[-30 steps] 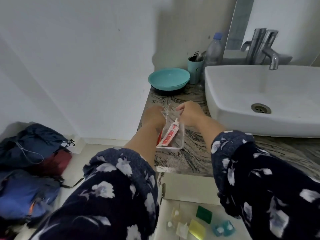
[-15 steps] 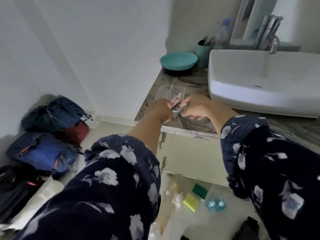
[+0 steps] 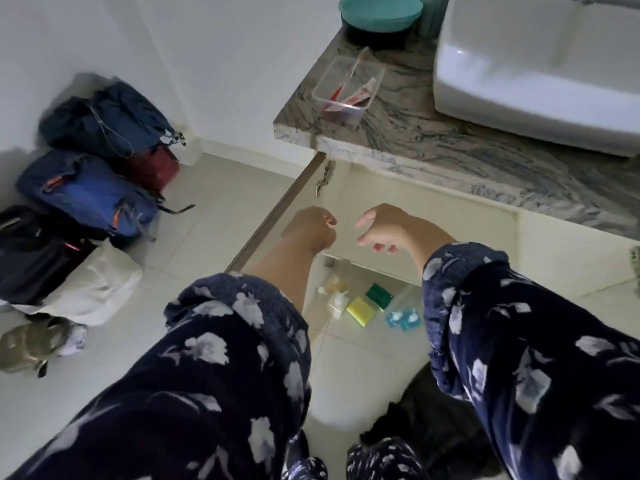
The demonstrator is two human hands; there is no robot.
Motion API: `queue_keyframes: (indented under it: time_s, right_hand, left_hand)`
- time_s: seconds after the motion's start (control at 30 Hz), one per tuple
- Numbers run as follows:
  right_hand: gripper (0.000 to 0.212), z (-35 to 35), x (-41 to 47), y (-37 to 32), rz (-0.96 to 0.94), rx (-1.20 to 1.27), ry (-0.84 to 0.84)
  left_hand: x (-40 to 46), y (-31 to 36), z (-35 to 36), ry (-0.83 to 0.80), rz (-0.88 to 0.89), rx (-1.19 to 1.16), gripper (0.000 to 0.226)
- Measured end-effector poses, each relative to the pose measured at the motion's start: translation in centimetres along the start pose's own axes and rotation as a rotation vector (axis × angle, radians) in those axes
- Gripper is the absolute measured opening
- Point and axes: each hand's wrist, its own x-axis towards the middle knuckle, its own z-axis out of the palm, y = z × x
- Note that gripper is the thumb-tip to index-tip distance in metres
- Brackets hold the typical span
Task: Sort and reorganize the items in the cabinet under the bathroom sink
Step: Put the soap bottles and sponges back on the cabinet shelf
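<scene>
While both hands, left hand [image 3: 309, 227] loosely curled and right hand [image 3: 380, 226] open, hold nothing, they should reach low for the floor bottles [image 3: 337, 299] one at a time.

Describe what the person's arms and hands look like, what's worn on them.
Both arms wear loose dark navy sleeves printed with pale white-grey flowers, pushed up so the forearms are bare. The left hand and right hand are bare too: no gloves, rings, watch or bracelet visible.

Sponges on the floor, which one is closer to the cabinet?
The green sponge; it lies nearer the cabinet opening than the yellow sponge, which sits further out.
</scene>
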Motion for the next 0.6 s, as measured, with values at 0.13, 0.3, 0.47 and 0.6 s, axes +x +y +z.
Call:
queue_keyframes:
  time_s: [0.13, 0.3, 0.47, 0.6]
  right_hand:
    - [0.045, 2.0, 1.1, 1.5, -0.012, -0.124, -0.08]
    - [0.04, 5.4, 2.7, 3.5, -0.101, -0.526, -0.224]
    - [0.033, 11.6, 5.2, 6.3, -0.282, -0.756, -0.386]
    - [0.028, 16.4, 6.5, 9.6, -0.35, -0.748, -0.467]
  left_hand:
    - [-1.3, -1.7, 2.4, -0.005, -0.088, 0.006, 0.039]
    - [-3.2, -5.5, 6.6, -0.116, -0.249, 0.129, 0.044]
    - [-6.7, -9.4, 12.2, -0.242, -0.405, 0.206, 0.049]
    - [-8.5, -12.5, 17.6, -0.277, -0.514, 0.146, 0.048]
